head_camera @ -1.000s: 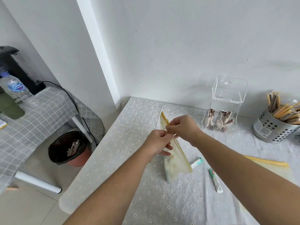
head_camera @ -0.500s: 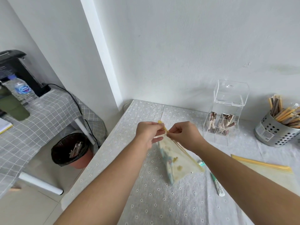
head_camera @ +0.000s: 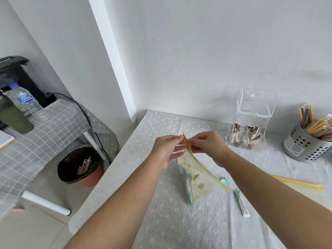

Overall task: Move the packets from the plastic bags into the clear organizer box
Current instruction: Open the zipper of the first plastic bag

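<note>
Packets are sitting low in the plastic bag (head_camera: 195, 178), which is hanging above the table (head_camera: 125, 159) with its yellow zip edge sloping down toward the right. Left hand (head_camera: 166, 150) and right hand (head_camera: 206, 145) are pinching opposite sides of the raised zip corner, close together. Organizer box (head_camera: 251, 123) is standing beyond the right hand, the nearer one.

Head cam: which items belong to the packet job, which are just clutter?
Job: zip bag pinched by left hand and right hand; clear organizer box; loose packet; second bag.

Clutter: metal caddy; water bottle; bin.
</note>
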Tool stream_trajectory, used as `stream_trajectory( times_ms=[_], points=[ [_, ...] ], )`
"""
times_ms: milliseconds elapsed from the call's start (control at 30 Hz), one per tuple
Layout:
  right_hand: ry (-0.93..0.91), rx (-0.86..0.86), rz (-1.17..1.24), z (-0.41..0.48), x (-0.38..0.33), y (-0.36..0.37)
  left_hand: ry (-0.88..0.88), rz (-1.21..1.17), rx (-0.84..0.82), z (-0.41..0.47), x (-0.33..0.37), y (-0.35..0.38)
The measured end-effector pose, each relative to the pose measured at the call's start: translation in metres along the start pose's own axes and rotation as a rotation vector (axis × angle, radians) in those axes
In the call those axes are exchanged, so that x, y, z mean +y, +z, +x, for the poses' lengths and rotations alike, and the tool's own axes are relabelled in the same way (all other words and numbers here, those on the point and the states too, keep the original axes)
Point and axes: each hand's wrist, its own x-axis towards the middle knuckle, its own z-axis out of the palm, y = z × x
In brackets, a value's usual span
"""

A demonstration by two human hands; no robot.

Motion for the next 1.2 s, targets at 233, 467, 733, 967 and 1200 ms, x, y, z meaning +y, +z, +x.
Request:
stream_trajectory(
  times_ms=[233, 467, 733, 967, 1200],
  points=[
    [0.072, -0.066, 0.112, 0.001, 0.001, -0.001, 0.090, 0.043, 0.034, 0.001, -0.007, 0.001],
    [0.119, -0.049, 0.207, 0.001, 0.007, 0.001, 0.121, 0.035, 0.020, 0.001, -0.013, 0.002],
    [0.040, -0.020, 0.251, 0.001, 0.006, 0.006, 0.130, 0.181, -0.019, 0.001, -0.015, 0.005],
    [-0.073, -0.031, 0.018, -0.003, 0.006, 0.000, 0.162, 0.223, -0.151, -0.001, -0.011, 0.004],
    [-0.057, 0.001, -0.127, -0.003, 0.000, 0.003, 0.172, 0.160, -0.196, 0.002, -0.014, 0.002]
  ],
)
